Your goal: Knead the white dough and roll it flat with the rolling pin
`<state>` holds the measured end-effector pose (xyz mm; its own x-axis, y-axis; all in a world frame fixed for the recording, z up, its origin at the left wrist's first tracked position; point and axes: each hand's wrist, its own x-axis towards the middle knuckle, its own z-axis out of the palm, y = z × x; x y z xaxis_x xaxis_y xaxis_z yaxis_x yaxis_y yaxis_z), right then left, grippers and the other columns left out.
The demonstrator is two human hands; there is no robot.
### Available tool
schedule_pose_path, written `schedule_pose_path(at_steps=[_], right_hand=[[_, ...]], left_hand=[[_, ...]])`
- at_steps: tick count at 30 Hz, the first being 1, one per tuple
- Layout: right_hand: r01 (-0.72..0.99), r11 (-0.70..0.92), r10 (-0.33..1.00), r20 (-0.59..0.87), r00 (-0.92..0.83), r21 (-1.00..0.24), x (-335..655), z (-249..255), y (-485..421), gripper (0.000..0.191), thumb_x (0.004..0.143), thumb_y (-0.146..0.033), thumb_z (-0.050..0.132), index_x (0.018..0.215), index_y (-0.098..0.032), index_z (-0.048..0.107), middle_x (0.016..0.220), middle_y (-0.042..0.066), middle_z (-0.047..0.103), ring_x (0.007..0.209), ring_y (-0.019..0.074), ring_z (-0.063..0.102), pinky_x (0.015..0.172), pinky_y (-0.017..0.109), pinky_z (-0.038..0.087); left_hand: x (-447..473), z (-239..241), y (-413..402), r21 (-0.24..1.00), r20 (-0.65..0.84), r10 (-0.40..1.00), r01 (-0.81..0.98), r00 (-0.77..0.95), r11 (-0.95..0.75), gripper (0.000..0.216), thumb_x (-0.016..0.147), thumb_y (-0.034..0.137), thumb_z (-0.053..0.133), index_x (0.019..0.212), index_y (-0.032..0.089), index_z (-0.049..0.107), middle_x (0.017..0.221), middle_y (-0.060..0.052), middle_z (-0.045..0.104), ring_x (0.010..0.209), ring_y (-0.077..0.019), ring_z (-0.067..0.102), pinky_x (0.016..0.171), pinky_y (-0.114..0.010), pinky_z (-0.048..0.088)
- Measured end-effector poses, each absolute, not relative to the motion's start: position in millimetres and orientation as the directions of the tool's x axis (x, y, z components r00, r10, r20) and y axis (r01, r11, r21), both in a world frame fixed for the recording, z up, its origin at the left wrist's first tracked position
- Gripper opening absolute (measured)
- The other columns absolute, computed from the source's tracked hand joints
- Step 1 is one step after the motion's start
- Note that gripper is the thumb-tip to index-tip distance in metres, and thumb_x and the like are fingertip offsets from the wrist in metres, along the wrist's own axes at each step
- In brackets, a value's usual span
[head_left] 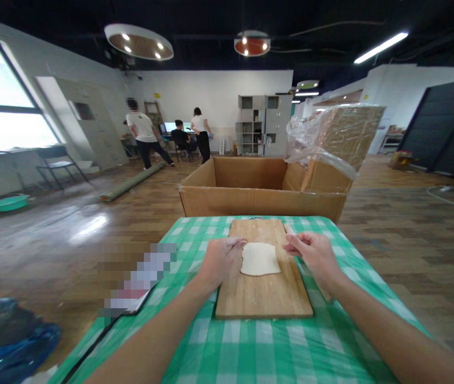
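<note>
A flat, roughly square sheet of pale dough (260,259) lies on a wooden cutting board (265,301). My left hand (221,258) is over the board's left edge, fingers pinched together beside the dough's far left corner; whether they grip its edge I cannot tell. To the right of the dough, my right hand (315,255) hovers with thumb and fingertips closed, a small gap away from the sheet. What its fingertips hold, if anything, is too small to see. Under that hand, a rolling pin (290,229) lies along the board's right side, mostly hidden.
A green checked cloth (235,352) covers the table. At its left edge lies a blurred flat object (141,282) with a black cord. Beyond the table stands a large open cardboard box (262,201) with plastic wrap. Several people are in the background; a rolled mat (133,182) lies on the floor.
</note>
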<state>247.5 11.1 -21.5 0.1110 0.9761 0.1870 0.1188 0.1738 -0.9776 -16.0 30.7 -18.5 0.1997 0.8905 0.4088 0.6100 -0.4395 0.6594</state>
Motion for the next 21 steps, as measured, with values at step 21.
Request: schedule_pose_path(at_steps=[21], right_hand=[[0.997, -0.015, 1.0, -0.023, 0.013, -0.077, 300.4, -18.1, 26.4, 0.046, 0.101, -0.045, 0.038, 0.084, -0.017, 0.069, 0.082, 0.018, 0.074, 0.073, 0.0259, 0.069, 0.059, 0.032, 0.039]], left_hand=[[-18.8, -20.7, 34.3, 0.575, 0.461, 0.863, 0.672, 0.206, -0.468, 0.04, 0.101, 0.038, 0.04, 0.083, 0.019, 0.07, 0.087, -0.006, 0.075, 0.086, -0.0224, 0.068, 0.079, -0.033, 0.048]])
